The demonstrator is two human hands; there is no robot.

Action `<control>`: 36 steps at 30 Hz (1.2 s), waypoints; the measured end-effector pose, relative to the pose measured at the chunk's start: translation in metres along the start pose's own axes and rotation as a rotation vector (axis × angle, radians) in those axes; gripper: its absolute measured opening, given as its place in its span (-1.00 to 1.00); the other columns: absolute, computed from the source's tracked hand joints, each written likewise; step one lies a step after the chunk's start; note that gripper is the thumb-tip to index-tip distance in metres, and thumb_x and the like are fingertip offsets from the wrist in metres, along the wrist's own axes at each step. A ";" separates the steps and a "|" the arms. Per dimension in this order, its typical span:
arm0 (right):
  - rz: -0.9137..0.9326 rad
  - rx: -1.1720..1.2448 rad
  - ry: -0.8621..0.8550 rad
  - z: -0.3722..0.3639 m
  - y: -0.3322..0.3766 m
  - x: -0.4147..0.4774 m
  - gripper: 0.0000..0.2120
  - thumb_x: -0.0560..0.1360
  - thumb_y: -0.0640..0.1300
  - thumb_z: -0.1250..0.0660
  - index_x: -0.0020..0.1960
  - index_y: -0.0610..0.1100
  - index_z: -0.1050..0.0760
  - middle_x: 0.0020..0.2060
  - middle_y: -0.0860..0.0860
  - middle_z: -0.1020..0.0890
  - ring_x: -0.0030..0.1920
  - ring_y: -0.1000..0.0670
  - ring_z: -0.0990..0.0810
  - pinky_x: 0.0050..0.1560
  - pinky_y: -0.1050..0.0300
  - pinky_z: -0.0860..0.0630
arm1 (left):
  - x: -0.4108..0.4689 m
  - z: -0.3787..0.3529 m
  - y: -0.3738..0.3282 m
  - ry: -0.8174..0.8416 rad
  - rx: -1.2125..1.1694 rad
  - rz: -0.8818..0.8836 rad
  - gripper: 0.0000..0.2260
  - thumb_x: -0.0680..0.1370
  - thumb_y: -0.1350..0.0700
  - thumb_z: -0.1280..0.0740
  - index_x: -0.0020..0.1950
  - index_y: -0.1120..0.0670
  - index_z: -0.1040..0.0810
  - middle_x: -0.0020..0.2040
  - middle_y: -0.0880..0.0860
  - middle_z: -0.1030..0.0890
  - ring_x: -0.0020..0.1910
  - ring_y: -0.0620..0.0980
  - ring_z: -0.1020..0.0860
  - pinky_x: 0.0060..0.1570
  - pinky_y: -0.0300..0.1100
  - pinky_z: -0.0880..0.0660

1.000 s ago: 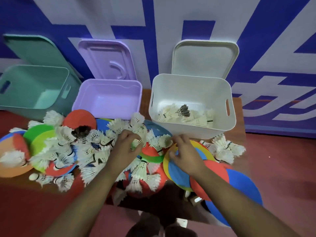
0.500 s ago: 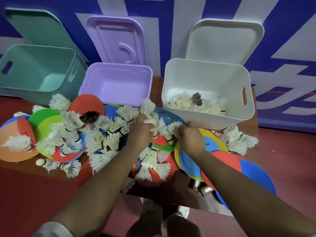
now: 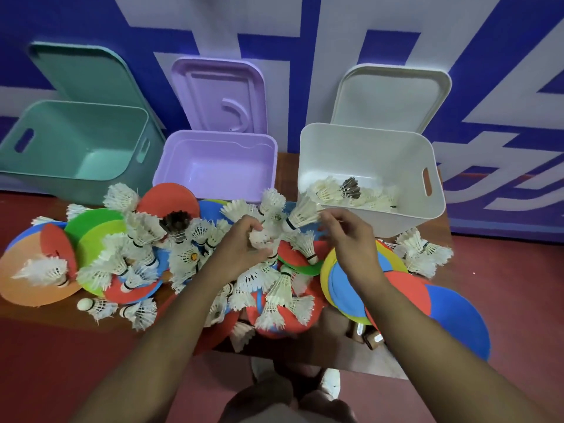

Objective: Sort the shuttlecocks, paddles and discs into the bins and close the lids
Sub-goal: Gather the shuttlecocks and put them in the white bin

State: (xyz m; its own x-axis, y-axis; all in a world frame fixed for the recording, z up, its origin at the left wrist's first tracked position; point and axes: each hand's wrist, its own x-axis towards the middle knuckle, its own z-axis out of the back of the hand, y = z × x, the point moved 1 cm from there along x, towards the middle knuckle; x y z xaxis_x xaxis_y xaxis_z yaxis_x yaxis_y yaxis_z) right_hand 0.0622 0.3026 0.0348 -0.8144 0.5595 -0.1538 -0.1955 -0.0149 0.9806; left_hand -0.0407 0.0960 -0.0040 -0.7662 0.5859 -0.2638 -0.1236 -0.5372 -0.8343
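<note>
Both hands are lifted off the pile since half a second ago, when they pressed down among the feathers. Left hand [image 3: 244, 244] now curls around a bunch of white shuttlecocks [image 3: 268, 230], fingers closed on them. Right hand [image 3: 351, 239] pinches one white shuttlecock [image 3: 302, 213] by its feather skirt, cork end pointing to 8 o'clock, just in front of the white bin's near left corner.

White bin [image 3: 375, 141] at 1 o'clock, lid [image 3: 393, 96] propped open against the wall; a layer of white shuttlecocks inside with one dark-feathered shuttlecock [image 3: 351, 188] on top. Purple bin [image 3: 219, 141] at 12 o'clock, lid [image 3: 219, 93] leaning upright behind it. Teal bin [image 3: 76, 117] at 10 o'clock, lid [image 3: 82, 71] also leaning back.

Pile runs from 9 to 3 o'clock: loose white shuttlecocks over flat coloured discs. Another dark shuttlecock [image 3: 177, 222] stands at 11 o'clock. Orange disc [image 3: 27, 285] at far left carries a single shuttlecock. Stacked yellow, blue and red discs [image 3: 406, 291] lie under the right forearm. A small cluster of shuttlecocks [image 3: 422, 253] sits at 3 o'clock beside the white bin. Paddles cannot be made out for certain.

Surface: low brown wooden table [image 3: 287, 166], on a red floor [image 3: 503, 285]. Wall [image 3: 305, 22] behind is blue with broad white bands
</note>
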 end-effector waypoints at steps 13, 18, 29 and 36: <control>-0.114 -0.206 0.336 -0.073 -0.014 -0.035 -0.87 0.57 -0.10 -0.36 -0.12 -0.09 -0.64 -0.22 -0.16 -0.65 -0.25 0.07 -0.55 -0.14 0.11 -0.50 | -0.036 0.014 0.031 0.109 -0.320 0.125 -0.36 0.35 -0.20 -0.47 0.37 -0.41 -0.29 0.38 -0.24 -0.44 0.35 -0.26 -0.41 0.39 -0.07 -0.36; -0.180 -0.316 0.231 -0.069 -0.024 -0.010 -0.79 0.59 0.05 -0.26 0.01 -0.04 -0.59 -0.06 -0.08 -0.66 -0.18 -0.04 -0.66 -0.02 -0.07 -0.58 | -0.035 0.019 0.040 0.070 -0.331 0.167 -0.49 0.45 -0.11 -0.47 0.32 -0.35 -0.35 0.20 -0.40 -0.45 0.22 -0.23 -0.44 0.23 -0.21 -0.39; -0.118 -1.146 0.413 -0.089 -0.095 0.053 -0.52 0.55 -0.04 -0.28 0.44 0.02 -0.27 0.29 -0.19 -0.39 0.12 -0.26 -0.58 0.01 -0.08 -0.57 | -0.020 0.026 0.057 -0.017 -0.318 0.223 -0.54 0.46 -0.11 -0.46 0.30 -0.32 -0.38 0.36 -0.23 -0.39 0.37 -0.16 -0.32 0.36 -0.08 -0.31; 0.057 -1.256 0.323 -0.079 -0.095 0.066 -0.83 0.54 -0.34 -0.16 0.03 -0.24 -0.51 0.02 -0.22 -0.52 -0.14 -0.23 -0.62 -0.27 0.08 -0.36 | -0.022 0.020 0.051 -0.101 -0.317 0.246 -0.55 0.49 -0.03 -0.46 0.32 -0.25 -0.39 0.36 -0.21 -0.38 0.38 -0.16 -0.31 0.22 -0.26 -0.34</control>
State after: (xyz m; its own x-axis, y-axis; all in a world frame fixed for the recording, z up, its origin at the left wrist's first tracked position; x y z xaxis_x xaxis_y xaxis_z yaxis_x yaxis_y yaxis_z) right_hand -0.0161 0.2750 -0.0782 -0.8980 0.3117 -0.3107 -0.3890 -0.8922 0.2293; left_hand -0.0428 0.0434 -0.0309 -0.8087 0.3919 -0.4386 0.2596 -0.4312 -0.8641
